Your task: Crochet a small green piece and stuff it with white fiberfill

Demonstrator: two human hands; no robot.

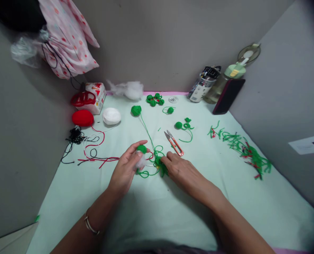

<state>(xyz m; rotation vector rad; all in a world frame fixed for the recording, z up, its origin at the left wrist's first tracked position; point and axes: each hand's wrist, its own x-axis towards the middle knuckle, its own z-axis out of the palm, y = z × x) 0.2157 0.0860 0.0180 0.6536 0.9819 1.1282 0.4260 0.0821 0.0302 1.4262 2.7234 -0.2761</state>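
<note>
Stuffing step, by the look of it: left hand (125,169) pinching a green crochet piece (141,149) with white stuffing (141,161), centre of table. Right hand (182,171), at 3 o'clock, fingertips pressed on green yarn (158,155). Next: steady tucking.

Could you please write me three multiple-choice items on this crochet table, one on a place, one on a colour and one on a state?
1. Where do the orange snips lie?
A. Just beyond the right hand
B. Inside the pen cup
C. On the red yarn ball

2. What colour is the yarn ball beside the white one?
A. Blue
B. Red
C. Yellow

3. What is the left hand doing?
A. Lying flat and empty
B. Gripping the phone
C. Holding a green crocheted piece with white stuffing

Answers: 1 A, the snips rest on the cloth past that hand's fingers. 2 B, it is plainly red. 3 C, its fingers close around the piece.
</note>
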